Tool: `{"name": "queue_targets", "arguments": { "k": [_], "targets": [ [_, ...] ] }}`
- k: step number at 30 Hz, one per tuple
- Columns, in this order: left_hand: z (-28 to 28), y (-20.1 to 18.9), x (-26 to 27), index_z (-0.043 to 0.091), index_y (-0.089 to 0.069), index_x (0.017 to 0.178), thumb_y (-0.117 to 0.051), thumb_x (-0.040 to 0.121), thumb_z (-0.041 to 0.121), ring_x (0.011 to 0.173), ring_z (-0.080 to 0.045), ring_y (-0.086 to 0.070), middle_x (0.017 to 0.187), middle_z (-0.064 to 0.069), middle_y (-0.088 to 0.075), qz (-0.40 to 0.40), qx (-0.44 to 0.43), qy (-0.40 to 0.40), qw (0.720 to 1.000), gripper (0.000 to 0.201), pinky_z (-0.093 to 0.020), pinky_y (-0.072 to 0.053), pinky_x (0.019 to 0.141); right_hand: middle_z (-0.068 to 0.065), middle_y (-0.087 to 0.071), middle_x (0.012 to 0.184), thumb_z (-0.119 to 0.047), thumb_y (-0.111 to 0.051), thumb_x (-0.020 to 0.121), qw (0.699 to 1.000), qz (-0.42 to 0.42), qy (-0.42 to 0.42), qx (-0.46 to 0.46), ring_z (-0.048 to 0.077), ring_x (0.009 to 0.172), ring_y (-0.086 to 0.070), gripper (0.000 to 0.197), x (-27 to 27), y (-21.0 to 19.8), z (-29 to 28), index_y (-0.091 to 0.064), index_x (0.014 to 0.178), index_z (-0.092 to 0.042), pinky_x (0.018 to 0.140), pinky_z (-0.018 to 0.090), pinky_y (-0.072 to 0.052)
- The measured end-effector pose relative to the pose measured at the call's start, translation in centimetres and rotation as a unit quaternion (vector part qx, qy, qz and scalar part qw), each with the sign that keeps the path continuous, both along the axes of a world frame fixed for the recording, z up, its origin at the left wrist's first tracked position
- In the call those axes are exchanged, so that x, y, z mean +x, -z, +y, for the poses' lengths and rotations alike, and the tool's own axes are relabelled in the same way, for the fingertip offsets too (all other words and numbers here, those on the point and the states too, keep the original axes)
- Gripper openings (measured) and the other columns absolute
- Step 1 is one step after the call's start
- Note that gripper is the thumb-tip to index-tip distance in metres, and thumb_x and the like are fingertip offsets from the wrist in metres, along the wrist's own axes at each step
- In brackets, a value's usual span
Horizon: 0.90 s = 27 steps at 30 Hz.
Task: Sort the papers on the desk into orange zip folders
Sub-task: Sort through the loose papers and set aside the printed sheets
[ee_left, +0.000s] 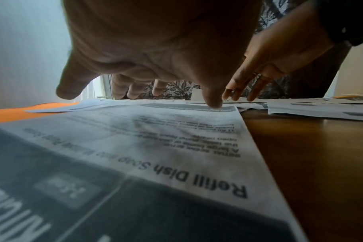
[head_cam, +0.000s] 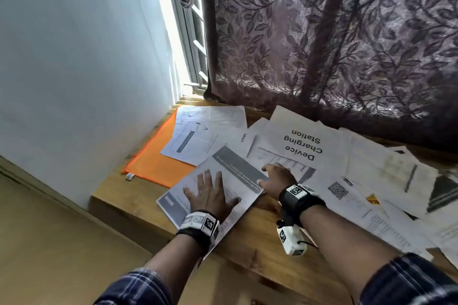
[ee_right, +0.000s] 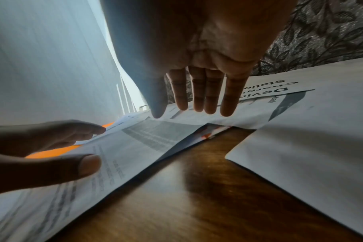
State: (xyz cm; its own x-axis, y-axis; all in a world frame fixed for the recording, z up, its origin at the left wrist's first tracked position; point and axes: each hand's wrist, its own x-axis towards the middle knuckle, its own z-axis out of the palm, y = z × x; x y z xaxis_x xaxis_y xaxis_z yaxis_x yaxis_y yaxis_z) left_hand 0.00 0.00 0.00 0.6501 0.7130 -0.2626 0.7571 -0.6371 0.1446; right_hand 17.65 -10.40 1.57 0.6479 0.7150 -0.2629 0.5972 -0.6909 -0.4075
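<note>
An orange zip folder [head_cam: 151, 156] lies flat at the desk's left end, half covered by printed sheets. My left hand [head_cam: 208, 193] lies spread flat on a printed sheet headed "Refill Dish Soap" [head_cam: 238, 178], which overhangs the desk's front edge. In the left wrist view that sheet [ee_left: 176, 147] fills the foreground under the straight fingers [ee_left: 135, 90]. My right hand [head_cam: 275, 176] reaches with straight fingers [ee_right: 205, 98] onto the papers beside the "Device Charging Station" sheet [head_cam: 304, 141], thumb near the first sheet's far corner. Neither hand grips anything.
Several loose printed papers [head_cam: 386, 181] cover the wooden desk [head_cam: 260, 242] from the middle to the right. A white wall [head_cam: 74, 69] borders the desk's left end. A purple leaf-patterned curtain [head_cam: 334, 32] hangs behind, beside a bright window.
</note>
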Motion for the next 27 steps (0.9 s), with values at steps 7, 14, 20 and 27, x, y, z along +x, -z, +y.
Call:
{"name": "queue_targets", "arguments": {
  "k": [7,14,20,27],
  "targets": [
    [1.1,0.8,-0.1,0.025,0.006,0.157,-0.042,0.084,0.077,0.152,-0.029,-0.010,0.165,-0.008,-0.011,0.018,0.030,0.024,0.999,0.101,-0.071,-0.003,0.113,0.016,-0.056,0.130,-0.040,-0.066,0.081,0.999,-0.011,-0.010,-0.042,0.037,0.120,-0.053,0.052,0.2,0.7,2.3,-0.056,0.126,-0.014,0.099,0.040,-0.048],
    [2.2,1.9,-0.2,0.026,0.009,0.156,-0.049,0.084,0.073,0.153,-0.029,-0.004,0.165,-0.007,-0.004,-0.012,-0.009,0.064,0.998,0.104,-0.068,-0.011,0.115,0.012,-0.054,0.136,-0.044,-0.065,0.082,0.997,-0.041,0.015,-0.067,0.033,0.124,-0.054,0.057,1.3,0.6,4.7,-0.053,0.130,-0.015,0.102,0.042,-0.044],
    [3.1,2.2,-0.1,0.026,0.009,0.156,-0.052,0.084,0.072,0.153,-0.027,-0.004,0.166,-0.005,-0.004,-0.019,-0.012,0.102,0.994,0.105,-0.065,-0.012,0.117,0.014,-0.070,0.101,-0.029,-0.071,0.082,0.998,0.038,0.053,-0.012,0.033,0.099,-0.065,0.022,2.3,0.5,4.8,-0.067,0.093,-0.010,0.080,0.032,-0.049],
    [4.1,2.1,0.5,0.027,0.010,0.156,-0.053,0.086,0.068,0.154,-0.026,0.001,0.167,-0.004,0.004,-0.031,-0.019,0.126,0.991,0.102,-0.064,-0.010,0.118,0.012,-0.057,0.072,-0.018,-0.066,0.088,0.989,0.059,0.127,0.039,0.031,0.076,-0.056,0.029,2.4,1.8,3.1,-0.048,0.068,-0.007,0.061,0.029,-0.033]
  ]
}}
